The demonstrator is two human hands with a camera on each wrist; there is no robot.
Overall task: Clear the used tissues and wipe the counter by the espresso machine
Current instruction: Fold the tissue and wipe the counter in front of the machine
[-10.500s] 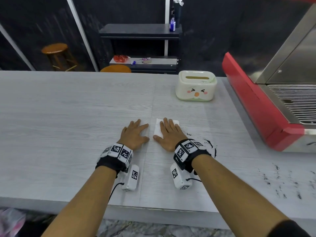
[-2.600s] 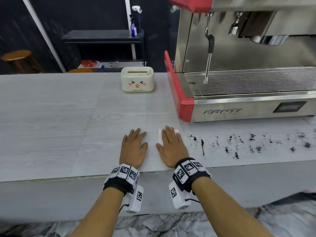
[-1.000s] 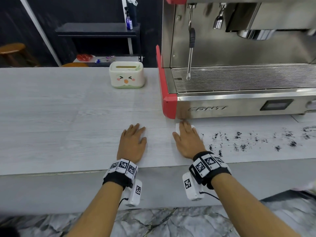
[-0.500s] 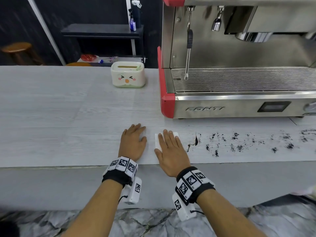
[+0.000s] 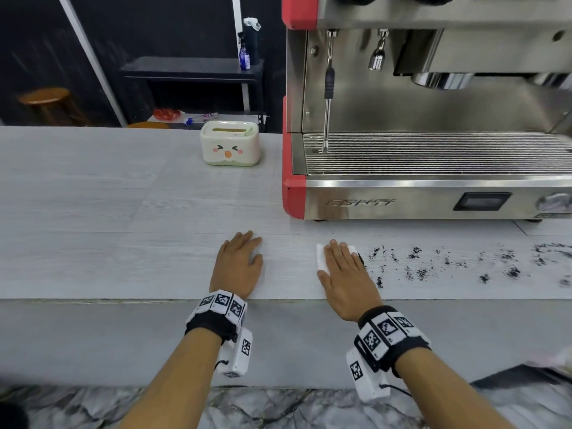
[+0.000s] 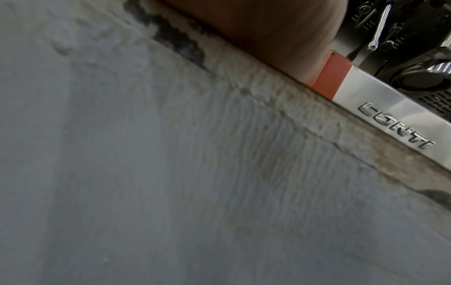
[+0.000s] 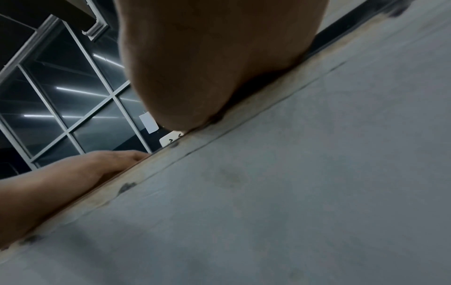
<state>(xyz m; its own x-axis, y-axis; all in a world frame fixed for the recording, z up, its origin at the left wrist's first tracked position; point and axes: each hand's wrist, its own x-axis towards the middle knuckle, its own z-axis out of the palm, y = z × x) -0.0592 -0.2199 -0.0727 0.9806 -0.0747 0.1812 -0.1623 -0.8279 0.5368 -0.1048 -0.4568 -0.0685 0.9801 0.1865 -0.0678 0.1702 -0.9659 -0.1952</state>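
Observation:
My right hand [image 5: 342, 267] lies flat with straight fingers on a folded white tissue [image 5: 321, 260], pressing it onto the pale wood-grain counter [image 5: 123, 243]. Only the tissue's left edge and far corner show past the fingers. Dark coffee grounds [image 5: 418, 267] are scattered in a band to the right of that hand, along the front of the espresso machine [image 5: 433, 187]. My left hand [image 5: 238, 264] rests flat and empty on the counter about a hand's width to the left. In the wrist views only the heels of both hands [image 7: 214, 63] and the counter's front face show.
A cream tissue box with a cartoon face [image 5: 229, 147] stands on the counter at the back, left of the machine's red side panel [image 5: 291, 193]. The steam wand [image 5: 328, 91] hangs over the drip grate. Beyond the counter are a dark shelf [image 5: 192, 69] and a wooden stool [image 5: 46, 100].
My right hand has slid the tissue to the right, up to the left end of the grounds. The left hand has stayed where it was.

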